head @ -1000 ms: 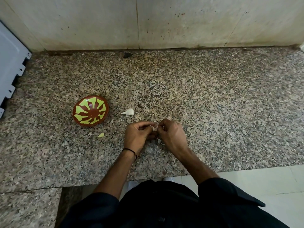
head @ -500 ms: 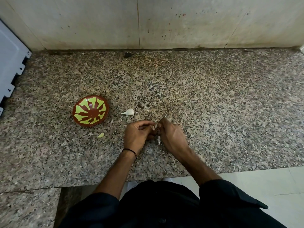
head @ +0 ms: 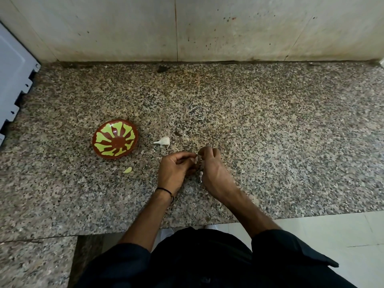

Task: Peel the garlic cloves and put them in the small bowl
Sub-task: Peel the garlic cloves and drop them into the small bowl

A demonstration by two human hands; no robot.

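Over the granite counter (head: 270, 132), my left hand (head: 175, 170) and my right hand (head: 213, 171) meet fingertip to fingertip, both pinching one garlic clove (head: 198, 160) whose white skin hangs loose below it. The clove is mostly hidden by my fingers. A small brown bowl (head: 115, 141) with a yellow-green pattern stands to the left and looks empty. An unpeeled white clove (head: 163, 141) lies between the bowl and my hands. A peeled yellowish clove (head: 127, 170) lies on the counter just in front of the bowl.
A white ridged appliance panel (head: 12, 80) stands at the far left edge. The stained wall (head: 187, 28) closes the back of the counter. The counter's front edge runs just below my wrists, with pale floor tiles (head: 342, 235) to the right.
My hands stay together at the same spot, fingers working the clove. The strip of skin hanging between them shows a little more.
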